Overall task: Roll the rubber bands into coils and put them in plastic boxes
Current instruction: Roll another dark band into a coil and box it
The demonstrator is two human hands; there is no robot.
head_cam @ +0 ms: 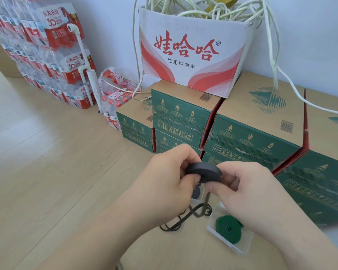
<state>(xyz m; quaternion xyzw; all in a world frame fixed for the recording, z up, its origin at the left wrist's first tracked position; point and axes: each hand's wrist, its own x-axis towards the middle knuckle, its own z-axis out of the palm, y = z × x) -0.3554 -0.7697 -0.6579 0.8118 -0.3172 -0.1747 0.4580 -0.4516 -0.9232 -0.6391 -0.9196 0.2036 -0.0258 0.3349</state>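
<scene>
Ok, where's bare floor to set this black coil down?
Bare wooden floor lies left of your left hand, bordered by shrink-wrapped water-bottle packs and green cartons. Crowded under your hands: loose black band and clear plastic box holding a green coil.

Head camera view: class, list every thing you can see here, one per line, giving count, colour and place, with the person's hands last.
black coil: one, black, held between both hands, centre
loose tail: one, black, trailing from the coil onto the floor
second dark coil: one, dark grey, partly hidden below the hands
green coil: one, green, inside the plastic box
plastic box: one, clear, on the floor, lower right
green cartons: several, green and brown, stacked on the right
white carton: one, white and red, on the green cartons
cords: a tangle, pale, in the white carton
water packs: a stack, red labels, left by the wall
left hand: grips the black coil
right hand: pinches the black coil
</scene>
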